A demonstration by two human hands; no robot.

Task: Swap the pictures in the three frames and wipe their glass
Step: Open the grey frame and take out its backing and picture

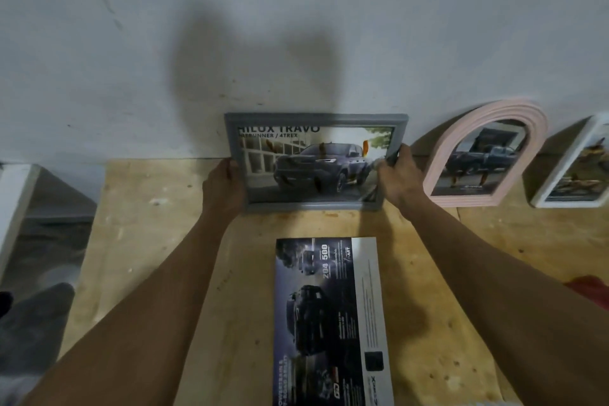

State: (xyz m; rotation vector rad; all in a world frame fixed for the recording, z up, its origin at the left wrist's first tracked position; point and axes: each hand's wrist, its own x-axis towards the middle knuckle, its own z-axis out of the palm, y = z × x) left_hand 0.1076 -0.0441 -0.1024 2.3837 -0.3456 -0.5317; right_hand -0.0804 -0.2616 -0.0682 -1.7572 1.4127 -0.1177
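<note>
Hands gripped the grey rectangular picture frame (pixel 314 206): left hand (pixel 224 184) at its 9 o'clock edge, right hand (pixel 397 175) at 3 o'clock, fingers curled round it.

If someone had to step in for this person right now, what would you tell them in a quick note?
Left hand and right hand each grip a side of the grey frame, held upright at the wall, a truck picture showing in it.
Pink arched frame and white frame lean against the wall to the right, both holding pictures.
A loose truck print lies flat on the wooden table.
Which swaps and wiping are done cannot be told.
</note>
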